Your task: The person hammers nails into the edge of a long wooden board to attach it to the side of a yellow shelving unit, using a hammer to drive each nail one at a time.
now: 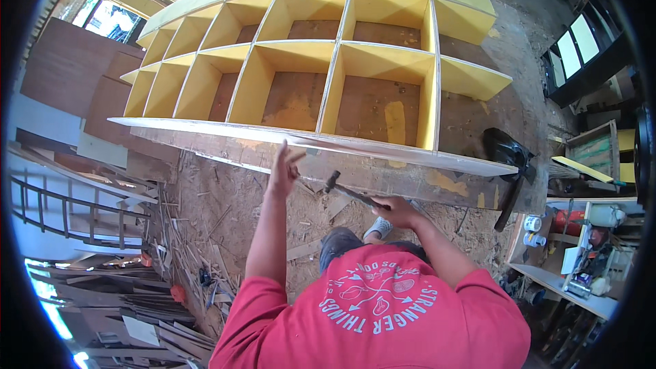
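A wooden shelf unit with yellow-faced compartments (277, 68) lies on a work table, its long pale front board (355, 148) toward me. Close to that board, my left hand (281, 172) is raised with its fingers apart; one finger points up at the board's edge. I cannot make out anything held in it. My right hand (398, 212) grips a hammer (355, 196) by the handle's end. The hammer's dark head points left, between my two hands and below the front board, apart from it.
A black plastic bag (504, 149) rests at the table's right corner. Bottles and cans fill a shelf (557, 280) at right. A metal ladder-like frame (75, 213) and stacked boards (147, 311) stand at left. Sawdust and wood scraps cover the floor (225, 212).
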Demonstrator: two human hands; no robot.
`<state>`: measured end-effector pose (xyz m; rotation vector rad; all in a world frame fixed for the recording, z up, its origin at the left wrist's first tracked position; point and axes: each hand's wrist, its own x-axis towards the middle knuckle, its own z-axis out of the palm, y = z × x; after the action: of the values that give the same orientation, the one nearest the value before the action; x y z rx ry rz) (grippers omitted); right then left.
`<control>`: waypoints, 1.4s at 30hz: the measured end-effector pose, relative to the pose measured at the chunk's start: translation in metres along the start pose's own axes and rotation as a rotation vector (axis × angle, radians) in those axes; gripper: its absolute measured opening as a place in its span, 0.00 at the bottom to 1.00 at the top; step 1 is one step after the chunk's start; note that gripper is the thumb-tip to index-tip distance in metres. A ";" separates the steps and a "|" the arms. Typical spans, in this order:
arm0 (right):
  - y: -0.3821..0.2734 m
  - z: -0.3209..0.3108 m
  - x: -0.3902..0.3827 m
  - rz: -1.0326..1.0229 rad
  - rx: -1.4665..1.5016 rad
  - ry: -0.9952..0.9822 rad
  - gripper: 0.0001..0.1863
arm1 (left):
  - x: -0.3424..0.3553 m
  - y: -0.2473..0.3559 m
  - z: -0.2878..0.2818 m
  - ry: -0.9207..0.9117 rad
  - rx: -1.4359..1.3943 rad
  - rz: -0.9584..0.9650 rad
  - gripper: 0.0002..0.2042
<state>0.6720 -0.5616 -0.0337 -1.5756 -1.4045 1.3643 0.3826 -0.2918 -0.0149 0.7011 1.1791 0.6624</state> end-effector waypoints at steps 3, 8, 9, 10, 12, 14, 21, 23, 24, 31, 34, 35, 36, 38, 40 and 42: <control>0.010 0.005 -0.032 0.117 -0.056 -0.008 0.28 | -0.032 -0.070 -0.027 0.017 -0.218 -0.276 0.30; 0.025 0.014 -0.045 0.187 0.028 0.118 0.28 | -0.075 -0.144 -0.016 -0.101 -0.381 -0.350 0.27; 0.019 0.010 -0.041 0.197 0.024 0.110 0.28 | -0.075 -0.142 -0.008 -0.097 -0.390 -0.358 0.27; 0.002 0.001 -0.034 0.235 0.016 0.068 0.28 | -0.075 -0.132 0.004 -0.124 -0.386 -0.319 0.26; -0.018 -0.011 -0.024 0.286 0.009 0.021 0.28 | -0.070 -0.113 0.014 -0.147 -0.386 -0.294 0.25; -0.024 -0.015 -0.009 0.328 0.033 0.027 0.29 | -0.055 -0.101 0.013 -0.138 -0.333 -0.253 0.22; -0.047 -0.024 0.019 0.505 -0.127 0.148 0.26 | -0.013 -0.097 -0.026 -0.157 -0.412 -0.356 0.11; -0.043 -0.021 0.021 0.568 -0.134 0.144 0.26 | -0.006 -0.082 -0.021 -0.182 -0.419 -0.372 0.11; -0.043 -0.018 0.024 0.607 -0.140 0.142 0.26 | -0.006 -0.067 -0.009 -0.150 -0.335 -0.356 0.11; -0.073 -0.010 0.044 0.727 -0.091 0.172 0.25 | 0.043 -0.021 0.002 -0.346 0.204 -0.205 0.08; -0.081 -0.010 0.045 0.820 -0.073 0.165 0.25 | 0.053 -0.003 0.008 -0.430 0.321 -0.232 0.10; -0.076 -0.006 0.042 0.800 -0.096 0.170 0.25 | 0.058 -0.003 0.008 -0.440 0.327 -0.239 0.10; -0.074 -0.005 0.041 0.774 -0.120 0.174 0.25 | 0.062 -0.004 0.004 -0.488 0.501 -0.149 0.10; -0.086 -0.008 0.049 0.775 -0.093 0.168 0.25 | 0.070 -0.011 -0.004 -0.529 0.679 -0.050 0.09; -0.090 -0.011 0.049 0.797 -0.082 0.154 0.25 | 0.072 -0.012 -0.001 -0.464 0.832 0.238 0.11; -0.085 -0.009 0.045 0.748 -0.112 0.160 0.25 | 0.068 -0.009 0.006 -0.413 0.727 0.104 0.09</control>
<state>0.6496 -0.4962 0.0338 -2.3649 -0.8207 1.5181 0.4059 -0.2458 -0.0605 1.4420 0.9863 0.1330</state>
